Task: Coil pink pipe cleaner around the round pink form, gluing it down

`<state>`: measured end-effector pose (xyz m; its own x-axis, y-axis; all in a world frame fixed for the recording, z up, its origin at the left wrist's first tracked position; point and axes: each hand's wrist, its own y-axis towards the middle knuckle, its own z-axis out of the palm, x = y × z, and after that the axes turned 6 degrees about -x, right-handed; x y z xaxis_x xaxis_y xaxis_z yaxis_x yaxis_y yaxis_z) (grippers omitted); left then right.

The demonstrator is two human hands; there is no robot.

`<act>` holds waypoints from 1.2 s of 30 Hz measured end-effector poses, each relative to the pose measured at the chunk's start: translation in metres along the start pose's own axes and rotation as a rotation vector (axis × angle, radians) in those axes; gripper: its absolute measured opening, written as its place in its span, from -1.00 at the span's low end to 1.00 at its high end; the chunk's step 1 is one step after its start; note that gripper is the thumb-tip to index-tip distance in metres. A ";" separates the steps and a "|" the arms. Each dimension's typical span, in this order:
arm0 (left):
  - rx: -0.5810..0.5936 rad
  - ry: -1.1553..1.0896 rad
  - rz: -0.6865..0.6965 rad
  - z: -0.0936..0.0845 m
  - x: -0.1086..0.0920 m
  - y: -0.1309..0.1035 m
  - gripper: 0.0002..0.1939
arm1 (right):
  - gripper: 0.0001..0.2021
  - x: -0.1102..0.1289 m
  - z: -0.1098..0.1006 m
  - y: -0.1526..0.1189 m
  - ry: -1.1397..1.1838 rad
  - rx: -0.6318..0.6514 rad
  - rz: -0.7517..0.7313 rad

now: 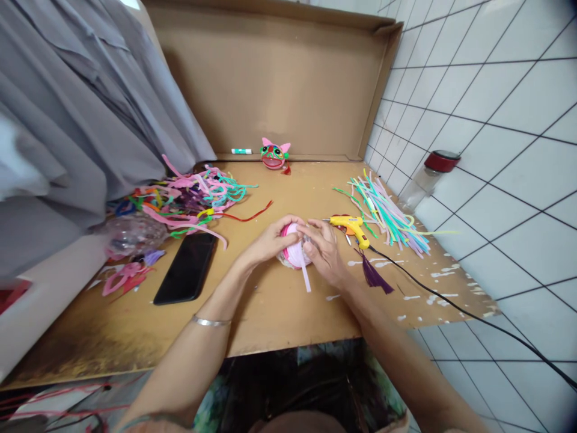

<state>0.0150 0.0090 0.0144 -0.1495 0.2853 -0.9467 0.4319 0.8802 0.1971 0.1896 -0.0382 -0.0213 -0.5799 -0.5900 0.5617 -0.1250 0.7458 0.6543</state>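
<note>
Near the front middle of the table, a small round ball wrapped in pale lilac and bright pink fuzzy stems (295,243) sits between my two hands. My left hand (270,237) curls around its left side, with the thumb lying across the top. On the other side, the fingers of my right hand (323,243) bend over the ball and press on its right part. One loose pale lilac end (306,279) hangs from it toward me. Just beyond my right hand lies a yellow hot glue gun (354,227), its nozzle pointing left.
Straight pipe cleaners (396,213) are bundled at right, a tangled heap (202,192) at left. A black phone (186,267), purple tassel (376,276) and black cord (433,291) lie nearer. A lion-head figure (274,154) and glue stick (241,151) stand by the cardboard backing (279,78).
</note>
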 end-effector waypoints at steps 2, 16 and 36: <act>0.003 -0.008 0.004 0.000 0.001 0.000 -0.65 | -0.48 -0.001 0.000 0.000 0.013 -0.002 0.017; -0.008 -0.012 0.004 0.000 0.004 0.002 -0.65 | -0.53 -0.003 0.001 0.001 0.138 -0.047 0.077; 0.012 -0.035 -0.037 0.000 0.003 0.000 -0.64 | -0.47 -0.015 0.008 0.000 0.229 -0.021 0.261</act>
<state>0.0146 0.0100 0.0118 -0.1345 0.2391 -0.9616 0.4374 0.8851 0.1589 0.1917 -0.0266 -0.0339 -0.3938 -0.4365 0.8089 0.0212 0.8755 0.4828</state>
